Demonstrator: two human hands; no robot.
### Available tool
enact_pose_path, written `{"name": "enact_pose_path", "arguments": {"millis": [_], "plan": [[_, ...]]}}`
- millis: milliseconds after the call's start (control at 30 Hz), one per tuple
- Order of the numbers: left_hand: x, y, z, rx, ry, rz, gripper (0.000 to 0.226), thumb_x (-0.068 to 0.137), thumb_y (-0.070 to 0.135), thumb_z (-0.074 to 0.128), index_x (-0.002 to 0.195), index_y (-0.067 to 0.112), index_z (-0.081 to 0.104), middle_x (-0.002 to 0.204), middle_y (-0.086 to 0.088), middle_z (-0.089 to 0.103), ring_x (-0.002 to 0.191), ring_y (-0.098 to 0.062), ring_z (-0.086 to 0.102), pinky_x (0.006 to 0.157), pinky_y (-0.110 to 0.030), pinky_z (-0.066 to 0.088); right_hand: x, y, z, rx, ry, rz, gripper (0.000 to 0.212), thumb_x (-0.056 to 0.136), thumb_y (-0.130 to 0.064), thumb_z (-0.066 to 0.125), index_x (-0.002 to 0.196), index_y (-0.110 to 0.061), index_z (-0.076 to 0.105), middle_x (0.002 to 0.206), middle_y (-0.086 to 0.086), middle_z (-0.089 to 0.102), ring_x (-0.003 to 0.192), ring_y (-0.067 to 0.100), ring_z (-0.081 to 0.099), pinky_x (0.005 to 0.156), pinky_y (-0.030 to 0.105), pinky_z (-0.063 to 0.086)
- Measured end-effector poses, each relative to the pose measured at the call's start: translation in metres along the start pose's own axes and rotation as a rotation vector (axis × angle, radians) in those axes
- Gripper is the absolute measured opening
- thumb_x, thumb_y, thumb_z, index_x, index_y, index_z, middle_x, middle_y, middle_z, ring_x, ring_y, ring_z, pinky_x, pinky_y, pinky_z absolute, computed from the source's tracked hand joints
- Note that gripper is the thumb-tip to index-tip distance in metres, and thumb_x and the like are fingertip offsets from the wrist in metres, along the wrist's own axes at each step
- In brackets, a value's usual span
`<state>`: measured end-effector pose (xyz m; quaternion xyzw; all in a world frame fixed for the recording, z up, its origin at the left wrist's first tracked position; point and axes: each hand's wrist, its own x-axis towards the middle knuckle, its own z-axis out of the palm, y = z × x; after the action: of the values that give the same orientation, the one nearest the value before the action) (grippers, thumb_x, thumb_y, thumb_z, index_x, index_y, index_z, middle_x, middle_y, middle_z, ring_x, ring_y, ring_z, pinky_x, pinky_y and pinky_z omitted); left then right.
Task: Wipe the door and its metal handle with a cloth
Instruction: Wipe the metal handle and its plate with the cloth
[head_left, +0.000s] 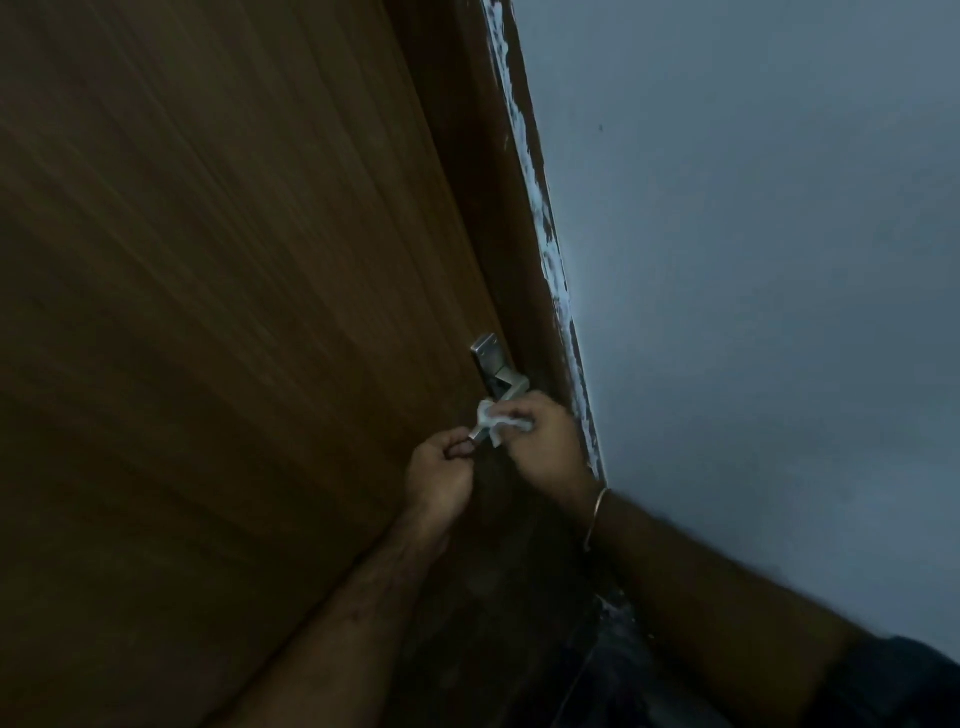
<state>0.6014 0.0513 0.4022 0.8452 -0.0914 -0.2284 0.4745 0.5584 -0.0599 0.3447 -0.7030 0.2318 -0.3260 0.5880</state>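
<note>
The metal handle (500, 387) sits on the right part of the wooden door (223, 291), close to the door's right edge. Its lever runs down and to the left from the backplate toward both hands. The left hand (441, 475) is clenched around the free tip of the lever, with the fingertips (460, 451) curled over the metal end. Just to the right, the right hand (545, 441) is closed on a crumpled white cloth (496, 418), pressing it against the middle of the lever, so the cloth lies between the two hands and touches the handle.

To the right of the handle, the dark door frame (511, 171) runs up and away, its far edge smeared with flaking white paint. Beyond it is a plain grey-blue wall (753, 260). The door surface to the left of and above the handle is broad and bare.

A thin bangle (597, 514) circles the right wrist. The light is dim and the view tilted, so the lower part of the frame beneath the arms is hard to make out, and a dark sleeve (893, 686) is cut off at the lower right corner.
</note>
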Motion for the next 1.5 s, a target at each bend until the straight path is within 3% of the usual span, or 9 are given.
{"name": "enact_pose_path", "arguments": {"millis": [100,267,467,567,767,900,967,1233,1500], "plan": [[0.001,0.000,0.005,-0.022,0.046,0.000,0.035,0.093,0.003,0.053,0.115,0.027,0.066,0.120,0.001,0.067,0.114,-0.022,0.061,0.103,-0.048,0.049,0.026,-0.007,-0.017,0.031,0.273,0.059,0.023,0.086,0.000,0.064,0.103,-0.015,0.070,0.108,0.001,0.060,0.091,0.005,0.056,0.071,0.000,0.041],[-0.001,0.001,0.003,-0.014,0.048,-0.014,0.039,0.095,0.003,0.053,0.129,0.021,0.062,0.125,0.001,0.066,0.117,-0.019,0.059,0.106,-0.043,0.047,-0.016,0.019,0.018,0.281,0.046,0.278,0.022,0.084,-0.002,0.068,0.090,-0.023,0.064,0.094,-0.001,0.067,0.086,0.012,0.066,0.071,0.017,0.054],[-0.001,-0.011,-0.002,0.008,0.065,-0.003,0.041,0.096,0.003,0.052,0.131,0.024,0.059,0.125,0.007,0.063,0.111,-0.010,0.058,0.089,-0.032,0.052,0.028,0.028,0.019,0.971,0.289,0.531,0.032,0.089,0.003,0.060,0.119,-0.009,0.064,0.116,0.008,0.067,0.106,0.019,0.065,0.094,0.035,0.053],[0.002,-0.016,-0.003,0.028,0.085,0.014,0.040,0.097,0.005,0.052,0.130,0.027,0.059,0.124,0.008,0.063,0.098,-0.002,0.057,0.069,-0.022,0.045,0.023,0.035,0.033,0.780,0.250,0.577,0.034,0.089,0.000,0.061,0.123,-0.008,0.062,0.119,0.009,0.065,0.107,0.021,0.064,0.095,0.039,0.054],[0.014,-0.012,-0.001,-0.041,0.116,0.004,0.037,0.097,0.008,0.056,0.127,0.029,0.061,0.124,0.005,0.064,0.110,-0.014,0.061,0.092,-0.036,0.052,0.037,0.033,0.033,0.923,0.377,0.659,0.033,0.089,0.004,0.058,0.119,-0.010,0.062,0.113,0.008,0.066,0.101,0.020,0.065,0.092,0.037,0.055],[0.016,-0.010,0.003,-0.047,0.106,0.002,0.039,0.095,0.005,0.056,0.129,0.024,0.060,0.125,0.003,0.065,0.115,-0.017,0.060,0.093,-0.035,0.052,0.005,0.022,0.049,0.653,-0.024,0.712,0.025,0.088,0.002,0.061,0.113,-0.003,0.064,0.103,0.010,0.070,0.094,0.023,0.069,0.065,0.023,0.059],[0.013,-0.011,0.002,-0.040,0.117,0.030,0.040,0.094,0.002,0.057,0.129,0.021,0.060,0.123,0.001,0.066,0.111,-0.015,0.062,0.083,-0.027,0.051,-0.008,0.023,0.043,0.694,-0.249,0.706,0.029,0.087,0.004,0.063,0.117,0.005,0.061,0.108,0.016,0.069,0.102,0.028,0.067,0.075,0.029,0.058],[-0.026,-0.017,-0.026,-0.154,0.009,0.037,0.028,0.095,0.025,0.064,0.123,0.021,0.066,0.113,0.002,0.071,0.096,-0.013,0.071,0.076,-0.028,0.059,-0.053,-0.013,0.005,0.761,-0.405,0.626,0.031,0.091,-0.007,0.061,0.121,-0.002,0.060,0.115,0.016,0.068,0.103,0.029,0.065,0.091,0.039,0.052],[-0.048,-0.009,-0.066,-0.522,-0.158,0.093,0.035,0.081,0.009,0.077,0.113,0.019,0.068,0.104,-0.004,0.076,0.093,-0.017,0.074,0.066,-0.023,0.055,-0.074,-0.061,-0.006,0.646,-0.167,0.382,0.020,0.089,-0.005,0.065,0.108,-0.006,0.064,0.103,0.017,0.071,0.087,0.025,0.071,0.075,0.033,0.060]]}}
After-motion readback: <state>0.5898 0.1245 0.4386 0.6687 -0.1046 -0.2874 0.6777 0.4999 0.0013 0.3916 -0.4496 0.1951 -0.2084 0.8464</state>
